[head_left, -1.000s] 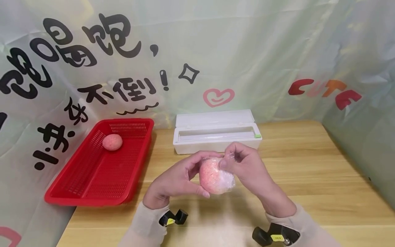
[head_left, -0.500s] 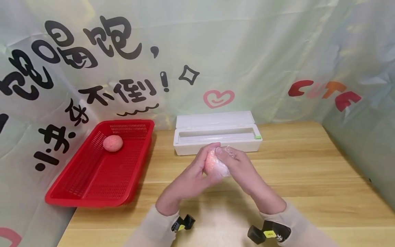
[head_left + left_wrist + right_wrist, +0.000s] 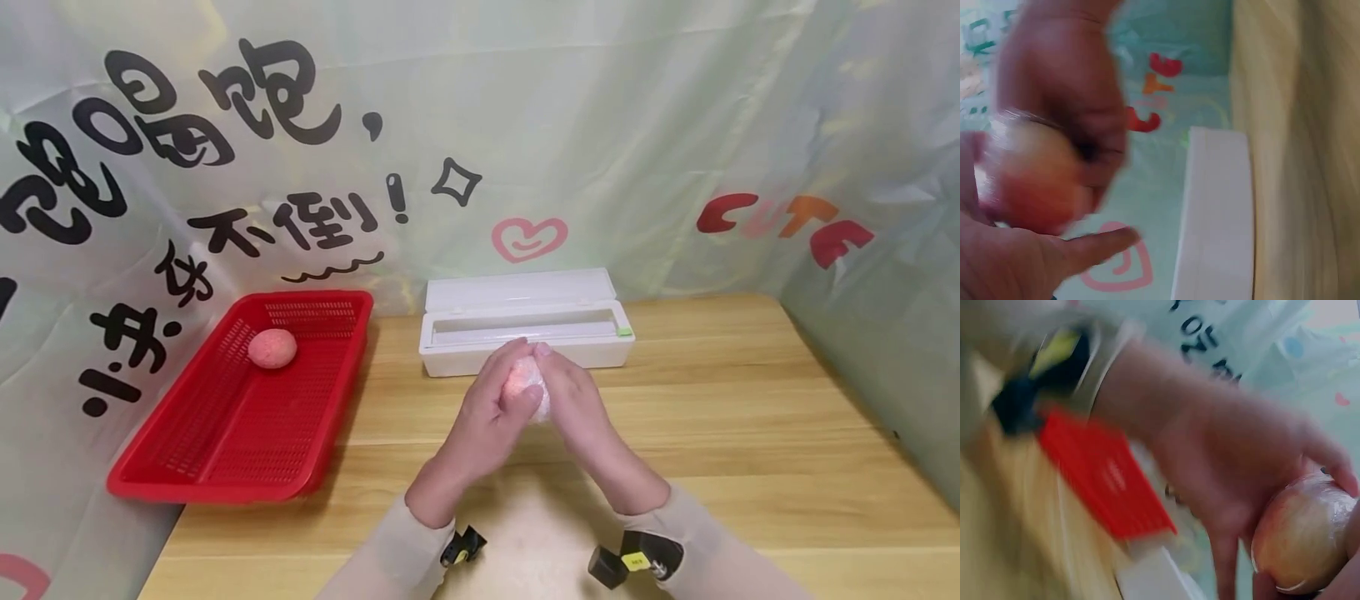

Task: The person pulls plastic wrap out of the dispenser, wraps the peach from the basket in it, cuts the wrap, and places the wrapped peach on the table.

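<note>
Just in front of the white box [image 3: 467,361], the wrapped pink fruit [image 3: 519,377] sits between the left hand [image 3: 486,423] and right hand [image 3: 579,410], both cupped around it.

From here I count two pink peach-like balls [image 3: 272,348] [image 3: 519,379], one red basket [image 3: 262,433], one open white box [image 3: 461,362], two black wrist cameras [image 3: 454,550] [image 3: 651,553], one counter [image 3: 750,400].

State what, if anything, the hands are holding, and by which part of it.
A round, film-wrapped pink object, held by its opposite sides between the left hand and the right hand.
</note>
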